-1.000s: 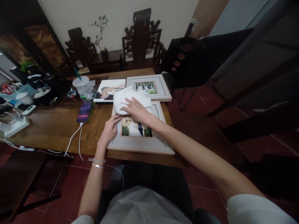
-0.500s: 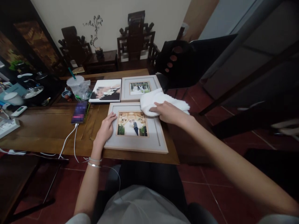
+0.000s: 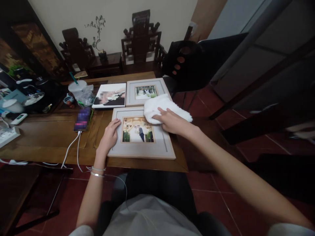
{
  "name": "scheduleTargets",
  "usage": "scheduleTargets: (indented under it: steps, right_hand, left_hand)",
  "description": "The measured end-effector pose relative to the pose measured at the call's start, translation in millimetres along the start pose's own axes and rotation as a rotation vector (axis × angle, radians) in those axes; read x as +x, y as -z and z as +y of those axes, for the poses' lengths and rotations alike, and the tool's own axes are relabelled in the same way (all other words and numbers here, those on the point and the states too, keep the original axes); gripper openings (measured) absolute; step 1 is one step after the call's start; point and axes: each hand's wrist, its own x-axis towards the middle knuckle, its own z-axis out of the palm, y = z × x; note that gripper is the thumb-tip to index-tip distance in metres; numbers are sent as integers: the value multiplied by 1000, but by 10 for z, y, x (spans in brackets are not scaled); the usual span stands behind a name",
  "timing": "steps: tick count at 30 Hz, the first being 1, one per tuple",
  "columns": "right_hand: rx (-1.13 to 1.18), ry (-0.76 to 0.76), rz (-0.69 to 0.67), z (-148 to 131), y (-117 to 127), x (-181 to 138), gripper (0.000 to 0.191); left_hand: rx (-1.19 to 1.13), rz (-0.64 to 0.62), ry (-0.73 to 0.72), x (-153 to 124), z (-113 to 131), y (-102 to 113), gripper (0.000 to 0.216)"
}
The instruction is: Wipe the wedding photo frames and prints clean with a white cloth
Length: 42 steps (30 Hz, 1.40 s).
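In the head view, the right hand (image 3: pixel 169 121) is gripping a white cloth (image 3: pixel 159 106), its fingers bending over the bunched fabric. The cloth is covering the upper right corner of the near picture frame (image 3: pixel 161 144) and is reaching out past its right side. The left hand (image 3: pixel 110 134) is resting open, palm down, its fingertips lying on the frame's left border. This frame is lying face up on the wooden surface (image 3: pixel 54 132), showing a photo (image 3: pixel 137 130) of two people. Behind it, a second frame (image 3: pixel 131 95) is lying, the cloth overlapping its lower right part. A white-topped print (image 3: pixel 109 95) is sitting just left of that frame. Farther left, a phone (image 3: pixel 83 118) is lying with a white cable (image 3: pixel 70 145) running from its lower end. Beyond the phone, a lidded cup (image 3: pixel 76 86) is standing beside a clear plastic bag (image 3: pixel 86 95).
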Motion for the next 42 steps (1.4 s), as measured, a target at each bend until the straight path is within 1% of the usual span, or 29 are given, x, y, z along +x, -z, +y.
scheduleTargets:
  steps: [2,4,7,10,12,13,15,17,19,20,21,23,25,28,32,35,36,38,42]
  right_hand:
    - [-30,47,74,36,-106,104,60]
    - [-40,103,102,-24,-170,54,57]
    - [21,166,54,-243,-155,-273,54]
    - [147,216,-33,-445,-31,-679,56]
    - [229,220,-94,-483,71,-842,59]
    - [256,204,-101,-465,116,-867,62]
    - [261,162,-37,-367,174,-796,67]
    - [196,118,108,-227,175,-594,70]
    - [100,69,227,-101,108,-334,67]
    - [58,46,251,-58,52,-210,65]
    - [25,32,250,-31,-14,-103,63]
    - [-15,42,198,-28,-160,26,60]
    - [-35,71,142,-85,-281,17,58]
    - [-36,105,118,-237,-344,-224,54]
    - [30,194,74,-481,-247,-685,53]
    - [92,220,56,-593,-174,-846,57]
    - [112,214,50,-598,-162,-833,58]
    - [148,177,48,-550,-157,-705,61]
    - [124,36,91,-316,-199,-199,61]
  left_hand:
    - [8,10,-4,-4,-17,-1,49]
    - [13,14,-3,-7,-31,-5,49]
    - [17,6,16,-3,-35,-13,48]
    - [7,-5,49,9,-20,-10,45]
    - [-4,-16,61,17,-11,0,42]
    - [-11,-19,62,20,-8,6,41]
    - [-27,-17,60,22,-8,17,40]
    - [-41,-17,54,17,-13,23,43]
    - [-44,-20,52,7,-22,22,46]
    - [-40,-19,52,3,-26,20,47]
    - [-35,-17,51,-1,-29,18,49]
    - [-24,-13,45,-3,-31,15,51]
    - [-18,-18,29,7,-27,18,52]
    - [-19,-19,18,32,-15,26,53]
    - [-27,6,36,42,-4,19,50]
    - [-38,6,48,29,-7,7,44]
    - [-37,2,50,24,-9,5,42]
    - [-23,-10,48,20,-12,6,38]
    - [20,-45,36,19,-18,18,35]
